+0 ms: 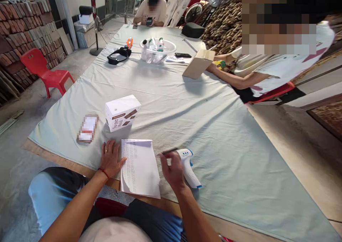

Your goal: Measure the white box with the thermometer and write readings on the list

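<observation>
So you've got a big counter (213,135) draped in a pale green cloth filling most of the frame, and your stuff is bunched at the lower middle, right by the near edge. The sheet of paper (139,167) sits there with its bottom corner hanging just past the edge, so watch that.

Your left hand (110,159) is flat and spread, fingers on the cloth, thumb touching the paper's left side, pinning it. Your right hand (173,169) is pinched around a dark pen (169,151), tip hovering just off the paper's upper right corner. Looks to me like you're mid-writing or about to be; the next bit just needs the pen brought left onto the page while the left hand holds it steady.

Just beside your right hand is a white and blue thermometer gun (188,167), close enough to bump. The white box (122,112) sits above the paper, with room between them. Tons of open cloth to the right.
</observation>
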`<state>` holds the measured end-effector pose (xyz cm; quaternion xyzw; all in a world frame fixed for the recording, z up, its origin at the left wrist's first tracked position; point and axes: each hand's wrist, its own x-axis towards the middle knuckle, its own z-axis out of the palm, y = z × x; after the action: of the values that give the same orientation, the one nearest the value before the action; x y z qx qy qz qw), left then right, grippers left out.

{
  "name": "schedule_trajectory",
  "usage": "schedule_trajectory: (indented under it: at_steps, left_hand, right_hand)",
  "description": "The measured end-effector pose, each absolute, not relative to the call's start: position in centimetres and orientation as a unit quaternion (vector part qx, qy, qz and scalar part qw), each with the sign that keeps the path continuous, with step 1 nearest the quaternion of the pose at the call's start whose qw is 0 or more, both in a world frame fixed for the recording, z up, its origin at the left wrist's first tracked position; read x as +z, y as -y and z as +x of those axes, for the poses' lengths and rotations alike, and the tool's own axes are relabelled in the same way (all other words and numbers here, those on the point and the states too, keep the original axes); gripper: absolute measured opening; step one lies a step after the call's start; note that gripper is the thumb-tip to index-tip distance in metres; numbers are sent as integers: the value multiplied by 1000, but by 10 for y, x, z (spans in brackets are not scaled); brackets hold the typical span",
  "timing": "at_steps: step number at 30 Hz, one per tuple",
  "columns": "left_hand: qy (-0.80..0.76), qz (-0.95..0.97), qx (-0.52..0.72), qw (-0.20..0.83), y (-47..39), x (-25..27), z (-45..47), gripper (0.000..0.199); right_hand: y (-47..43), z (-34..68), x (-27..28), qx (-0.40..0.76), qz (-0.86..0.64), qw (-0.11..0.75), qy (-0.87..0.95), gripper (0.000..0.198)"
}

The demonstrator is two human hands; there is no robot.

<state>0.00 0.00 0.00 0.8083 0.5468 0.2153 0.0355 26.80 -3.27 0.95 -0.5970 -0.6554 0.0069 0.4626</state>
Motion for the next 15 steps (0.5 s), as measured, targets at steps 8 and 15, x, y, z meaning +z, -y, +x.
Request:
schedule_trajectory:
  at_steps: [8,15]
  left_hand:
    - [-534,810,235,55,2,0,-1,42]
    - [-515,830,202,73,4,5,-2,33]
  right_hand:
    - [53,260,17,-12,-581,548,601,6]
    - [49,273,-17,-57,-650,308,692,42]
